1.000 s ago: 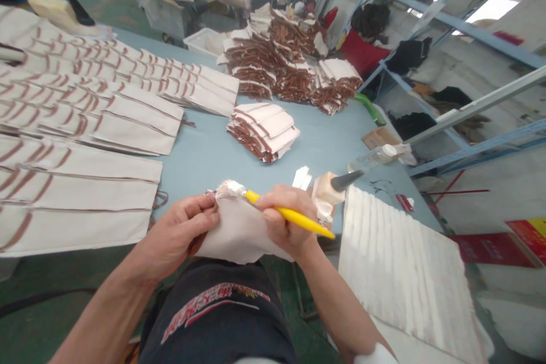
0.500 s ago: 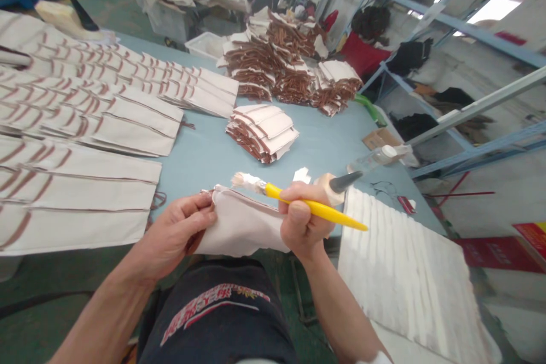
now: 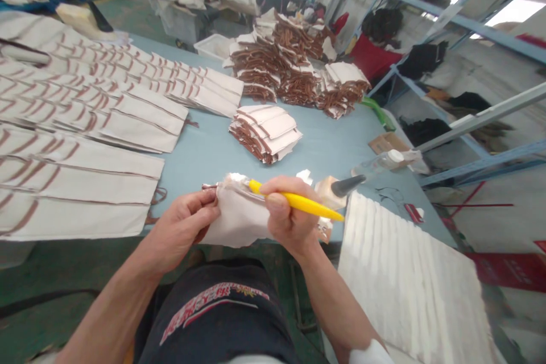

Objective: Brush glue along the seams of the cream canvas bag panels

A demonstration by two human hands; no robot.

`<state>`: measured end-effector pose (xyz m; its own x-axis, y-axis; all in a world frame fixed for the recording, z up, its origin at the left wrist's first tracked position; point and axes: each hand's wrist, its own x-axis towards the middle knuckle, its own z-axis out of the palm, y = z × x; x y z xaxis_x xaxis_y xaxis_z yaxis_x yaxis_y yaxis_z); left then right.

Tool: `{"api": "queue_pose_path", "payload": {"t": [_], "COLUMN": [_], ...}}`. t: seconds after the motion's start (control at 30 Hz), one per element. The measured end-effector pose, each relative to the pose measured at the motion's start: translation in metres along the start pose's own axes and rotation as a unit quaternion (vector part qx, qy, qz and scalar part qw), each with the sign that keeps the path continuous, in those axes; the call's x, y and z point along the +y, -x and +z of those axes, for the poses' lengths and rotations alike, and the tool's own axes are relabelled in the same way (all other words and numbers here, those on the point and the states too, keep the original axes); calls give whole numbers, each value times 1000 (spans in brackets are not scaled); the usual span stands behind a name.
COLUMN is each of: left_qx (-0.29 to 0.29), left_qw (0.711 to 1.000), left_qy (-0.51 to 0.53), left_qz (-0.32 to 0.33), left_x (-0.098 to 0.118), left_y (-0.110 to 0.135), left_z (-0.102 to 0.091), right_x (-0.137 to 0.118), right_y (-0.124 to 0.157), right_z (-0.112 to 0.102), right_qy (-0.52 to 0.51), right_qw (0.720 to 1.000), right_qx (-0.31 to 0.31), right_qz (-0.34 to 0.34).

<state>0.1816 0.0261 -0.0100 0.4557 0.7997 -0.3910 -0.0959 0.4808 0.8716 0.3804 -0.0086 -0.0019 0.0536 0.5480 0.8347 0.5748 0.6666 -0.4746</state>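
My left hand [image 3: 183,227] pinches the top corner of a cream cloth pouch [image 3: 236,219] with a brown edge, held at the front edge of the blue table [image 3: 205,153]. My right hand [image 3: 285,216] grips a yellow-handled brush [image 3: 294,200], its whitish bristles resting on the pouch's top edge near my left fingers. A glue bottle with a dark nozzle [image 3: 336,189] stands just right of my right hand.
Rows of flat cream pouches [image 3: 85,125] cover the table's left. A small stack [image 3: 267,132] lies in the middle, larger brown-trimmed piles [image 3: 294,68] behind. A white padded sheet [image 3: 401,278] lies at the right. Metal shelving [image 3: 469,114] stands beyond the table's right edge.
The brush lifted off the pouch half a second ago, then came back down onto its top edge. My left hand kept its hold on the pouch corner.
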Motion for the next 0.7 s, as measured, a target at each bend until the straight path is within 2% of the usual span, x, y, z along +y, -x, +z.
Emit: {"api": "queue_pose_path", "payload": {"t": [0.13, 0.27, 0.37, 0.43, 0.57, 0.7], "left_qx": [17, 23, 26, 19, 12, 32], "left_qw": [1000, 1000, 999, 999, 1000, 994], "left_qy": [8, 13, 26, 38, 22, -73], "left_qz": [-2, 7, 7, 2, 9, 79], "left_x": [-7, -11, -14, -16, -13, -5], "left_y": [0, -4, -6, -6, -4, -4], "left_z": [-1, 5, 8, 8, 6, 6], "right_x": [2, 2, 9, 16, 33, 42], "right_y": [8, 10, 14, 18, 26, 33], "right_z": [-9, 1, 8, 6, -14, -28], "right_qy": [-31, -26, -37, -41, 30, 94], "right_qw": [999, 1000, 998, 996, 992, 988], "right_qx": [38, -3, 17, 26, -41, -105], "right_qz": [15, -7, 37, 77, 112, 66]}}
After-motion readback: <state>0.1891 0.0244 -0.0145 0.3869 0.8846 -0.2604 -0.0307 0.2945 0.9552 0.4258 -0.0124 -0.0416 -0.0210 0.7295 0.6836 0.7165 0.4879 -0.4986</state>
